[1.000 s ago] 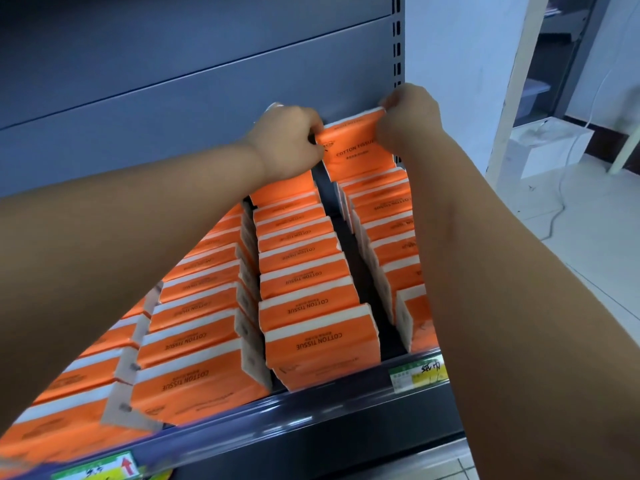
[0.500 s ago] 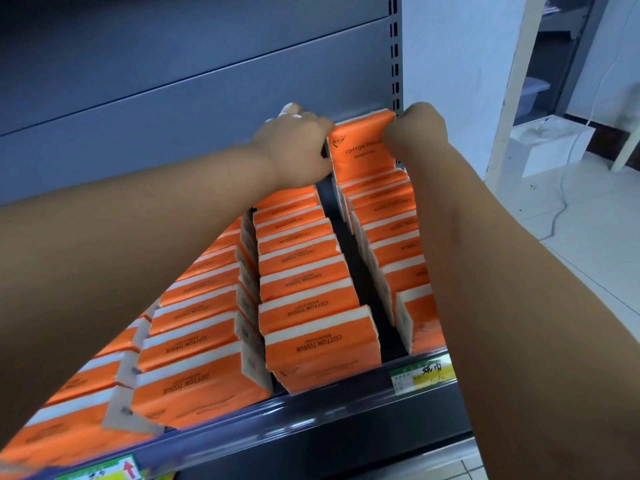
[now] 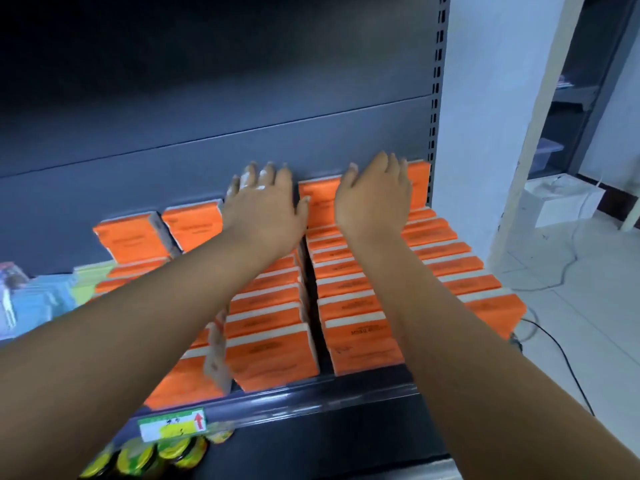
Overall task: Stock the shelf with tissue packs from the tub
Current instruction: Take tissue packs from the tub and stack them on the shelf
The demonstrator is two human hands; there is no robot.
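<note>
Left hand (image 3: 265, 211) and right hand (image 3: 374, 197) spread flat, holding nothing, perhaps touching the rearmost tissue packs (image 3: 321, 206), rows filling the shelf (image 3: 329, 393) to its front lip, slim gap between rows.

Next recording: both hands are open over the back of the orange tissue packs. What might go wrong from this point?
1. The back pack between the left hand and right hand stands upright and neither hand grips it, so it may tip forward onto its row.
2. The front pack of the rightmost row sits near the right end of the shelf. A nudge along that row might push it off.
</note>
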